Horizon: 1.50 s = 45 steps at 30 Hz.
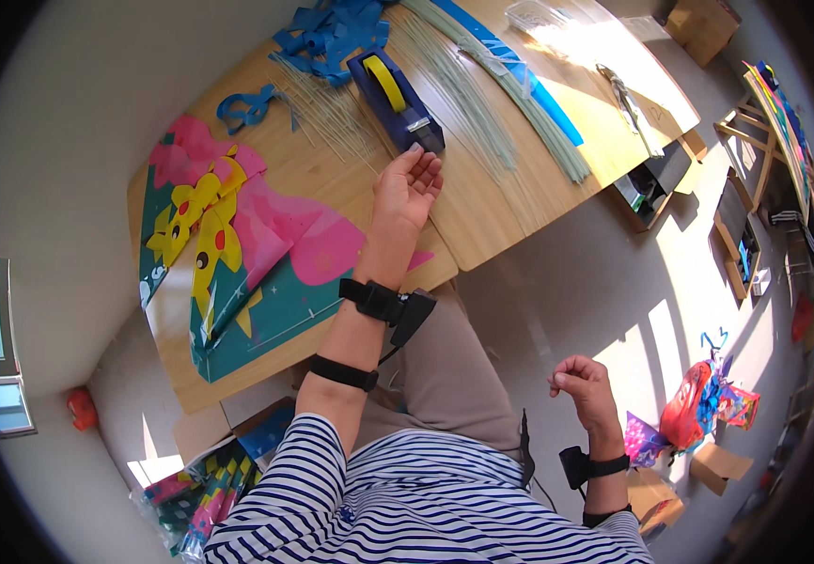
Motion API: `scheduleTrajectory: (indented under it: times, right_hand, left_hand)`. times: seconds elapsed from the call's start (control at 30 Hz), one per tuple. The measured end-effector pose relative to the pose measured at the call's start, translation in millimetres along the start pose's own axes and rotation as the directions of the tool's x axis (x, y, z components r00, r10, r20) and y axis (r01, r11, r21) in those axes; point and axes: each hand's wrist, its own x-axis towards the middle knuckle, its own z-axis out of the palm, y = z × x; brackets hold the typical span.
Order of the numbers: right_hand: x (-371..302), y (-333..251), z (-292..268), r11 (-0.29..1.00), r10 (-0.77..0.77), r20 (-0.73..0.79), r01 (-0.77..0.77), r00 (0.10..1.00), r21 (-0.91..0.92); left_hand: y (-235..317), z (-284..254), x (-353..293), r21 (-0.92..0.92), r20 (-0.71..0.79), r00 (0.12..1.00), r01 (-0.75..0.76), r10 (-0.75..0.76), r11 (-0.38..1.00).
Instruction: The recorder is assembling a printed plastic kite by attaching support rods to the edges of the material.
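Observation:
At the near end of a dark blue tape dispenser point(390, 115) with a yellow core, my left hand point(407, 186) has its fingers curled in by the cutting edge. Whether a strip of tape is between those fingertips is too small to tell. Off the table's near edge, above the floor, my right hand point(584, 387) is closed with thumb and forefinger together; anything in that pinch cannot be made out. Left of my left forearm lies a flat printed kite sheet point(280, 324) in green and pink, with yellow cartoon figures point(202, 221) on it.
Thin pale rods point(454, 99) lie right of the dispenser, beside a blue strip point(553, 108). Blue ribbons point(322, 42) are heaped at the far side. Pliers point(621, 94) rest at the table's right. Open boxes point(651, 193) and colourful packages point(689, 404) stand on the floor.

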Motion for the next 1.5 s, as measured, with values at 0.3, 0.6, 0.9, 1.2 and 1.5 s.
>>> scheduleTrajectory:
  times: [0.3, 0.6, 0.9, 1.2, 1.5]
  right_hand:
    - [7, 8, -6, 1.000, -0.024, 0.023, 0.024, 0.999, 0.015]
    - [12, 9, -8, 1.000, -0.018, 0.025, 0.018, 1.000, -0.005]
    - [5, 28, -21, 0.996, -0.002, -0.071, -0.005, 0.997, -0.090]
    - [2, 26, -11, 0.988, -0.051, -0.004, 0.050, 0.999, -0.146]
    - [-3, 14, 14, 0.941, -0.154, 0.118, 0.182, 0.981, -0.284]
  left_hand:
    - [-8, 29, 17, -0.238, -0.063, 0.997, 0.029, -0.045, 0.971]
    - [-11, 31, 23, -0.215, -0.129, 0.991, 0.004, -0.033, 0.977]
    - [-23, 14, -6, -0.186, 0.129, 0.991, -0.021, 0.046, 0.982]
    - [37, 6, -131, -0.084, 0.453, 0.860, -0.221, 0.235, 0.972]
    - [94, -64, -221, -0.096, 0.638, 0.679, -0.397, 0.363, 0.913]
